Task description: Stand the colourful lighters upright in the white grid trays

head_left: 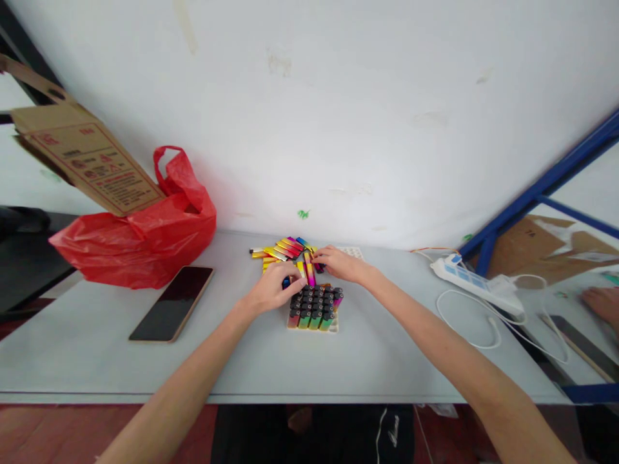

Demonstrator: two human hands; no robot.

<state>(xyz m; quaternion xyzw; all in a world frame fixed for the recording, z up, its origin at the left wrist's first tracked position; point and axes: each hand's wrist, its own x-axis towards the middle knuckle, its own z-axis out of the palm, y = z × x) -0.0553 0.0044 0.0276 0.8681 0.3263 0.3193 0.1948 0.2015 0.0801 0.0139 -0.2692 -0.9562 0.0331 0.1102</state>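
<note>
Several lighters with black tops (315, 301) stand upright in rows in a white slotted tray (333, 327). Behind the tray lies a loose pile of shiny lighters (283, 249) in yellow, red, blue and pink. My left hand (275, 290) is at the tray's back left, fingers curled round a lighter that shows dark blue between them; most of it is hidden. My right hand (340, 264) reaches to the right side of the pile, its fingertips closed on a lighter. Pink and yellow lighters (310, 273) lie between the two hands.
Another white slotted tray (351, 252) lies behind my right hand by the wall. A phone (173, 304) and a red plastic bag (145, 248) with a cardboard box (91, 158) are at left. At right lies a power strip (476, 283) with white cables, near a blue metal frame (522, 193).
</note>
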